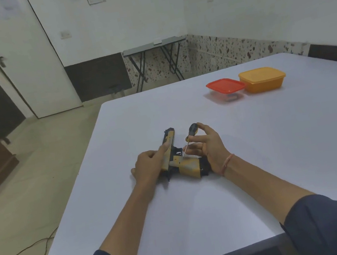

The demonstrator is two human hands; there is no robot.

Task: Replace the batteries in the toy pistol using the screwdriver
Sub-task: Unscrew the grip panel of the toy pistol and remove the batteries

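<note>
Your left hand [148, 170] grips the one toy pistol [189, 167]. Your right hand [210, 147] pinches the one screwdriver [192, 129], its tip touching the pistol. Two lidded containers [262, 79] stand well apart.

Both forearms reach forward. The left hand [148, 169] curls round the toy pistol [191, 166] — the right hand [209, 146] pinches the screwdriver [192, 128] between thumb and fingers [207, 129], palm facing left.
</note>
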